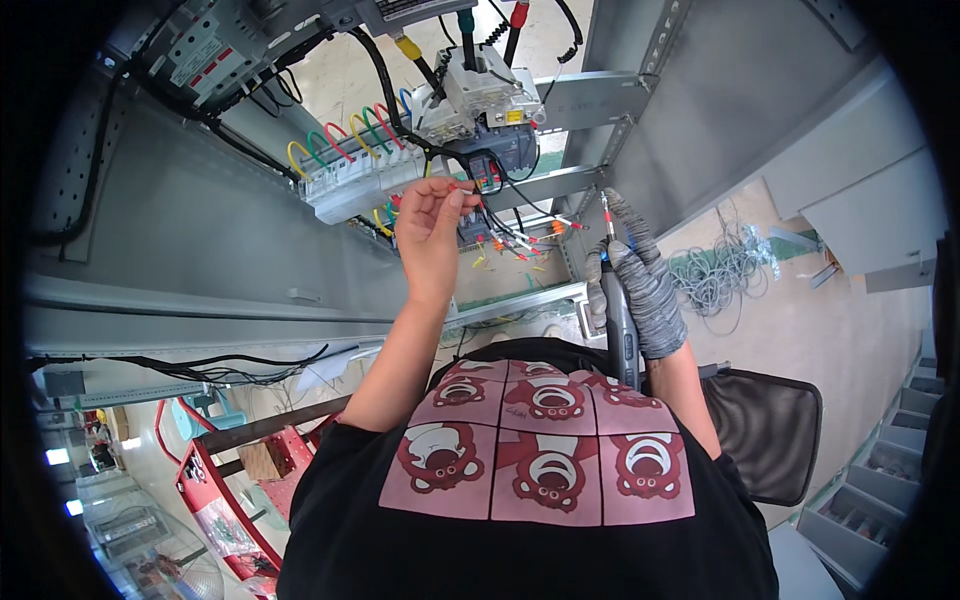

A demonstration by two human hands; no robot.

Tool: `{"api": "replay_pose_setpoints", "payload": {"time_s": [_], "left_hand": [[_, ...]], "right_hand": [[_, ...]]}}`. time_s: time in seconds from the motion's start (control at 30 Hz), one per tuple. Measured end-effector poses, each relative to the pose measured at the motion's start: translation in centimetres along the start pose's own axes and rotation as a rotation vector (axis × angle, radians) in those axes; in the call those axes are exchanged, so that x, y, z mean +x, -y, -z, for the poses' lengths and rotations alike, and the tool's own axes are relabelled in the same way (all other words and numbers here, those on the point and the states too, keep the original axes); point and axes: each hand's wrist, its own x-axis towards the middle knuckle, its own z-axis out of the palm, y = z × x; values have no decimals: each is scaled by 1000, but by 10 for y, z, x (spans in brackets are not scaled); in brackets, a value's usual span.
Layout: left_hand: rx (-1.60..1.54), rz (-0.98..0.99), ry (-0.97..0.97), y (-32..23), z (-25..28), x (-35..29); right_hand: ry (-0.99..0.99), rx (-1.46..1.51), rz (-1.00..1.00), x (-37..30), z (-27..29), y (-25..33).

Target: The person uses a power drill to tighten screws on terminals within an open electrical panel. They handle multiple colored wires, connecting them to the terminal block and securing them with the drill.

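Note:
My bare left hand (430, 235) is raised in front of the open cabinet, thumb and fingers pinched on a thin wire end (466, 189) with a red sleeve. Several dark wires (500, 225) with red and white tips hang just right of it. My right hand (650, 295), in a grey knit glove, is wrapped round a cordless electric screwdriver (623, 335). Its bit (607, 212) points up, away from me, apart from the wires. Behind my left hand is a row of small breakers (365, 185) with coloured wire loops; a dark breaker (515, 150) sits further right.
Grey cabinet walls (690, 130) stand on both sides, with a metal crossbar (560, 185) between. A tangle of grey wire (720, 275) lies on the floor at right. A black mesh chair (770, 435) is at lower right, a red cart (235, 490) at lower left.

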Motion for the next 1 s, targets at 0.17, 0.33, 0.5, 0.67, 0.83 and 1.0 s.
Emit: {"api": "replay_pose_setpoints", "payload": {"time_s": [0.17,0.33,0.5,0.67,0.83,1.0], "left_hand": [[46,-13,-39,-4,6,2],[67,37,-131,-5,7,5],[134,22,-125,-11,1,11],[49,102,137,-21,-12,23],[112,176,376,-19,-30,39],[411,16,487,-6,-39,31]], "right_hand": [[12,52,-22,1,-3,5],[20,92,-39,3,-4,8],[30,160,-72,3,-8,12],[32,-69,53,10,4,-2],[-12,-54,76,6,5,0],[-62,-23,79,1,15,-4]]}}
